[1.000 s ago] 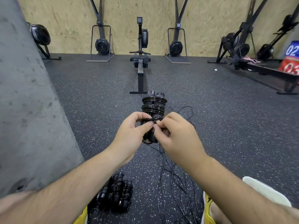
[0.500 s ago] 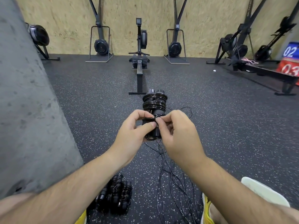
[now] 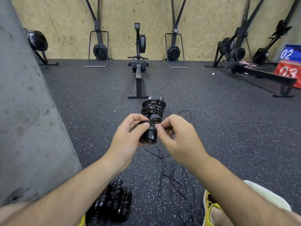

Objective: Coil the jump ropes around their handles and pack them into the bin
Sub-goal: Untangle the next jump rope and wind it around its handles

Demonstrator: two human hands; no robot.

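A pair of black jump rope handles (image 3: 152, 110), wound with thin black cord, is held upright in front of me above the floor. My left hand (image 3: 128, 136) grips the lower part of the handles and pinches a loop of cord at their left side. My right hand (image 3: 177, 136) pinches the cord at the right side of the handles. Loose black cord (image 3: 172, 180) trails from the handles down to the floor between my feet. A pile of coiled jump ropes (image 3: 114, 203) lies on the floor at the lower left. No bin is in view.
A grey concrete pillar (image 3: 27, 119) stands close at the left. A rowing machine (image 3: 138, 66) lies straight ahead on the speckled rubber floor (image 3: 228, 128), with more machines along the wooden back wall. A white object (image 3: 267, 196) sits by my right yellow shoe (image 3: 209, 207).
My two hands have drawn slightly apart, so more of the handles shows between them. A loop of cord now stretches across the handles between my fingertips.
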